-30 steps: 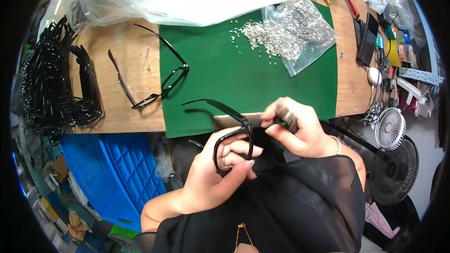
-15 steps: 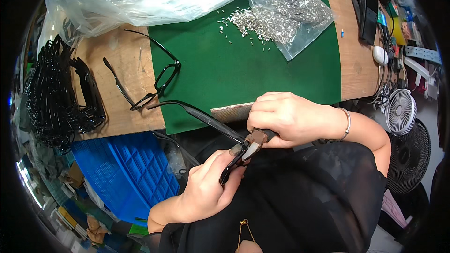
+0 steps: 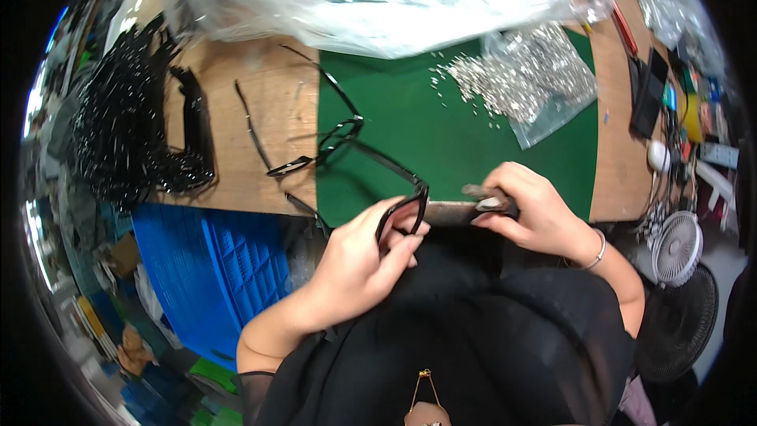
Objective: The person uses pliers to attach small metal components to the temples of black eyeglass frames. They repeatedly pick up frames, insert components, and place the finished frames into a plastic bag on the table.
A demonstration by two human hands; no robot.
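My left hand (image 3: 355,256) is closed around the front of a black eyeglass frame (image 3: 426,197), just off the table's near edge. One of the frame's arms reaches up and left over the green mat (image 3: 426,118); the other is partly hidden behind my hand. To the right, and apart from the frame, my right hand (image 3: 540,209) grips a pair of pliers (image 3: 489,204), whose jaws are blurred and point left. A second black eyeglass frame (image 3: 341,134) rests with its arms unfolded across the mat's left edge and the wood.
A heap of black eyeglass frames (image 3: 118,142) lies at the left. Small silvery pieces (image 3: 473,83) spill from a clear bag (image 3: 544,79) on the mat. Plastic sheeting (image 3: 378,16) covers the far side. A blue basket (image 3: 169,268) stands below left; fans (image 3: 676,248) are at right.
My right hand has drawn the pliers away from the eyeglass frame, to the right and upward. My left hand still holds the frame, now turned more upright. The whole view has shifted.
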